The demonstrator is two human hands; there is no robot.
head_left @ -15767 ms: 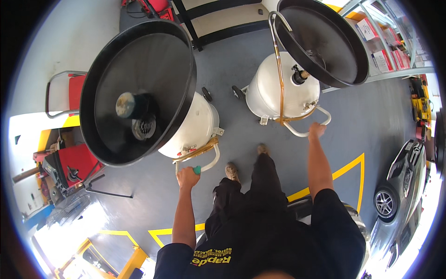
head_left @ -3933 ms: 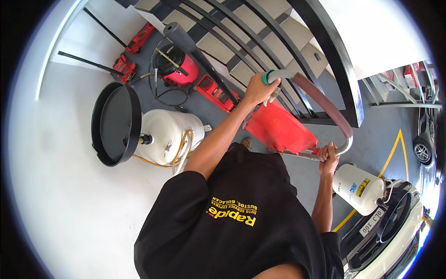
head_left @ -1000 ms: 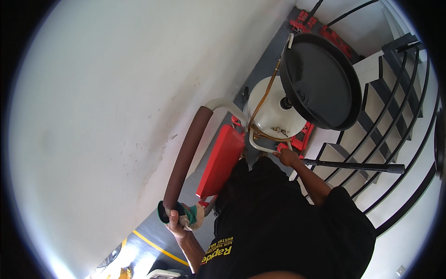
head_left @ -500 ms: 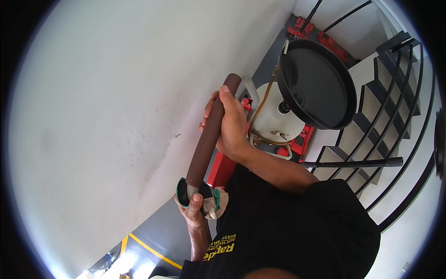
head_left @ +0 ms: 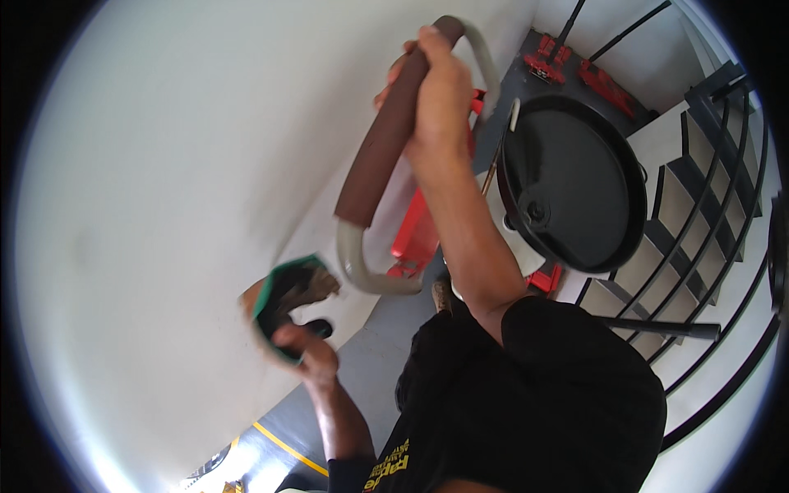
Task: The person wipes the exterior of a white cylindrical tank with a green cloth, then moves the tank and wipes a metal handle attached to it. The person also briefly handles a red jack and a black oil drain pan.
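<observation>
My right hand (head_left: 440, 103) is closed round the brown padded grip (head_left: 382, 156) of a bent pale tube handle (head_left: 357, 271). The grip slants from upper right to lower left beside the wall, and the tube curves away at both ends. Lower down on the left, my left hand (head_left: 308, 353) is closed on a crumpled, green-edged work glove (head_left: 283, 292), dark inside with beige parts; it is blurred by motion. The glove is apart from the handle. Behind the handle is a red metal part (head_left: 417, 226), partly hidden by my right forearm.
A round black drain pan (head_left: 575, 181) stands over a pale tank (head_left: 522, 251), right of my arm. Red floor jacks (head_left: 604, 86) stand at the far wall. Stairs with black rails (head_left: 707, 222) line the right; a pale wall (head_left: 164, 205) is on the left.
My left hand has moved down and left with the glove, away from the grip, baring the tube's lower bend. My right hand and the grip appear higher in view.
</observation>
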